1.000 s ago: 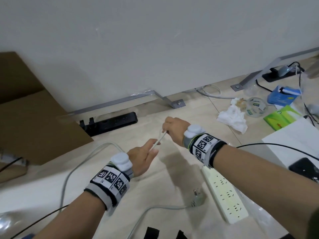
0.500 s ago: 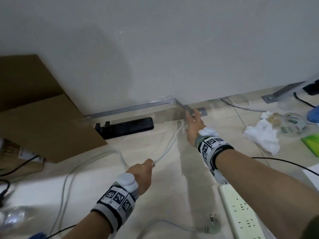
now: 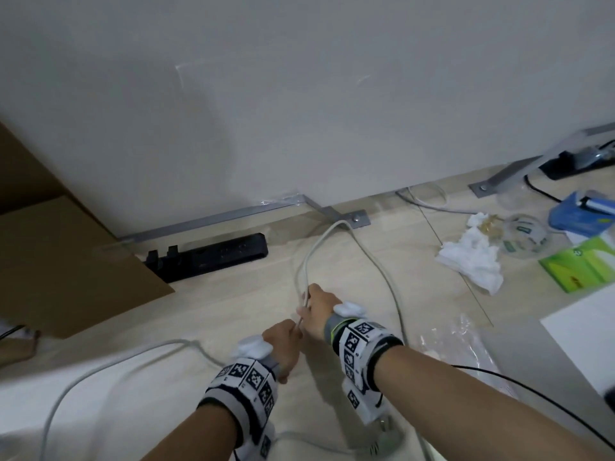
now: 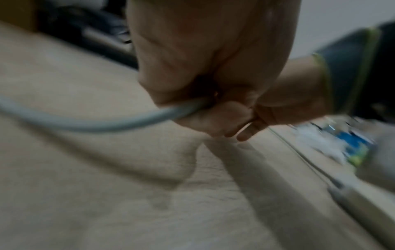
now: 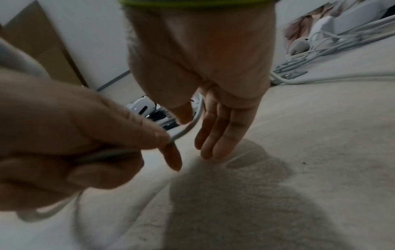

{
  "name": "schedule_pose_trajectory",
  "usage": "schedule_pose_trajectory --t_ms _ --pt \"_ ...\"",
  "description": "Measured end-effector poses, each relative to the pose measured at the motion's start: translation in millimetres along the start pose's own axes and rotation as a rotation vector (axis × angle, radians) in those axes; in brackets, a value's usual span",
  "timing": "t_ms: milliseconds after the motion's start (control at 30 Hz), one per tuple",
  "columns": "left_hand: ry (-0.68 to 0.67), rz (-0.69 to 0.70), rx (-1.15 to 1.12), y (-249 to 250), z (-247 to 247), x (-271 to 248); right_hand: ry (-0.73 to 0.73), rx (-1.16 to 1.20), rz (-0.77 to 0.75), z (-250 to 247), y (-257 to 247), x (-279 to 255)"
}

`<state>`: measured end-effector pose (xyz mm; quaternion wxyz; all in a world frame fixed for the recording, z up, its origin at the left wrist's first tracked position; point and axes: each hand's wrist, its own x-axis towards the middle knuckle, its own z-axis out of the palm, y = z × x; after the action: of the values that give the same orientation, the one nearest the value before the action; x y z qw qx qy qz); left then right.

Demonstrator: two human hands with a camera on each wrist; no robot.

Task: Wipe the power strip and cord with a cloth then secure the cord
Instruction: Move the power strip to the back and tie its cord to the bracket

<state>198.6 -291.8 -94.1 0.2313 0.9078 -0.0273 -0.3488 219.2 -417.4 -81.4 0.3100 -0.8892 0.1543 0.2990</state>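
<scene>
The grey-white cord (image 3: 332, 227) lies on the wooden floor in a long loop that reaches the metal bracket (image 3: 356, 217). Both hands meet at the near end of the loop. My left hand (image 3: 283, 341) grips the cord in a fist (image 4: 203, 115). Just beyond it, my right hand (image 3: 317, 304) pinches the cord (image 5: 186, 130) between thumb and index finger, with the other fingers (image 5: 213, 135) nearly straight. The cord's plug (image 3: 386, 440) lies below my right wrist. A crumpled white cloth (image 3: 469, 261) lies to the right, untouched. The pale power strip (image 4: 363, 211) shows blurred at lower right.
A black power strip (image 3: 213, 254) lies along the wall, beside a cardboard sheet (image 3: 66, 261). At the right are a tape roll (image 3: 525, 234), a blue box (image 3: 582, 211), a green pack (image 3: 582, 264), white paper (image 3: 585, 334) and a black cable (image 3: 532, 394).
My right hand has come back from the far bracket to my left hand, leaving a loop of cord stretched out toward the wall. The left hand kept its grip.
</scene>
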Motion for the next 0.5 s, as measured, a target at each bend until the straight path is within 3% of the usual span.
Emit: schedule_pose_trajectory --t_ms 133,200,267,400,500 --pt "0.044 0.195 0.223 -12.1 -0.7 -17.3 0.037 -0.030 0.024 -11.9 -0.7 9.1" --pt "0.084 0.400 0.378 -21.7 2.8 -36.6 0.056 -0.053 0.035 -15.0 -0.7 8.2" --pt "-0.009 0.541 0.441 -26.9 13.7 -64.4 0.024 -0.129 0.081 -15.1 -2.3 3.2" --pt "-0.384 0.498 0.667 -36.0 44.3 -98.4 0.039 -0.148 0.067 -13.8 -0.8 -14.8" --pt "-0.433 0.414 0.867 -43.8 64.2 -102.1 0.079 -0.158 0.048 -12.1 12.3 -30.2"
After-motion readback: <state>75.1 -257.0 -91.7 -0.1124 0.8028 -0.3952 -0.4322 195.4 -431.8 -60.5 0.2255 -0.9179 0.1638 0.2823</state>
